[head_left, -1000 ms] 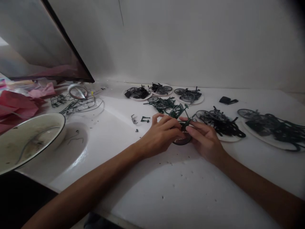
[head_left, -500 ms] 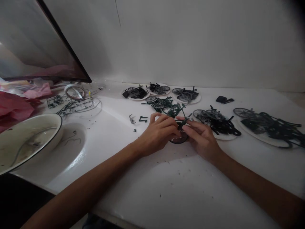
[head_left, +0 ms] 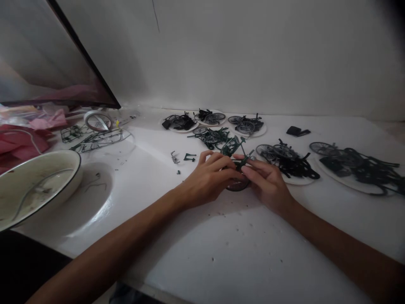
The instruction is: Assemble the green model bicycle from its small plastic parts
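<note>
Both my hands grip a small dark green model bicycle [head_left: 243, 147], whose frame rises above my fingers while a wheel shows below them. My left hand [head_left: 215, 175] is closed at the wheel, fingertips bent over it. From the other side my right hand [head_left: 268, 179] pinches the bicycle between thumb and fingers. The exact contact points are hidden behind my knuckles. Left of my hands lie a small green bracket-like part [head_left: 190, 157] and a grey part [head_left: 174, 157].
Plates of black bicycle parts [head_left: 286, 162] stand behind and to the right, with more parts [head_left: 357, 166] at far right. On the left are an enamel basin [head_left: 68, 185], a roll of tape [head_left: 98, 121], part sprues [head_left: 101, 139] and a dark screen [head_left: 63, 63]. Tiny bits dot the white table [head_left: 196, 270].
My left fingers have shifted slightly over the wheel, covering more of it. My right hand keeps nearly the same hold.
</note>
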### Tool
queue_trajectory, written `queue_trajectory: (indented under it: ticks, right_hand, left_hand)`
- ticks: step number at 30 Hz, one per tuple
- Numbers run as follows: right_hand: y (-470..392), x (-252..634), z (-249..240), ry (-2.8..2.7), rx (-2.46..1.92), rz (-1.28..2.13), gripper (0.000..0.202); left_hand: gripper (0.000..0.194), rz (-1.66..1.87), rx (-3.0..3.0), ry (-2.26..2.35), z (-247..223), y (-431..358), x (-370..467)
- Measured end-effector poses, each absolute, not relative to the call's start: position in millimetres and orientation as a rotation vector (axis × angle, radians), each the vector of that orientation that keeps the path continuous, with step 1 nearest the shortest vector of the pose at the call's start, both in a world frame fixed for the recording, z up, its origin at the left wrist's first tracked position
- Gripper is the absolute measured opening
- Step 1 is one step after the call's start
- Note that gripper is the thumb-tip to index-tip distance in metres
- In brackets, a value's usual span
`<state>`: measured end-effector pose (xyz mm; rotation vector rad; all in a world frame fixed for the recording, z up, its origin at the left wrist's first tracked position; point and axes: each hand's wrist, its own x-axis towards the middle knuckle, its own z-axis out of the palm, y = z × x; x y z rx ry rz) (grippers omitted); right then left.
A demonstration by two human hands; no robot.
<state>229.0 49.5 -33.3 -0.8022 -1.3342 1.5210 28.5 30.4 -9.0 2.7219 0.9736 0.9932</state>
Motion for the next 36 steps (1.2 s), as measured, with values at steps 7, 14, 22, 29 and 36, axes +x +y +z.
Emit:
queue_trajectory:
  ticks: [7,14,22,29,36]
  right_hand:
    - [50,229,-33,-1.348,-0.798,1.522,0.032]
    - [41,226,-27,-1.398,-0.871,1.301,0.04]
    - [13,215,-21,-1.682,-0.734,1.187,0.048]
    - [12,214,-17,-1.674,-0.845,0.817,0.04]
    - [27,216,-21,-1.635,-0.881,0.469,0.035]
  left_hand:
    - [0.031,0.938,2.782,0.986,-10,32,26]
    - [0.037,0.99,2.793,1.048,7,20,23]
    - [0.051,1.276,2.577,0.953,-8,29,22]
    - [0.024,1.351,1.782,1.001,0,29,23]
    - [0.033,1.321,1.345,0.905,-21,50,18]
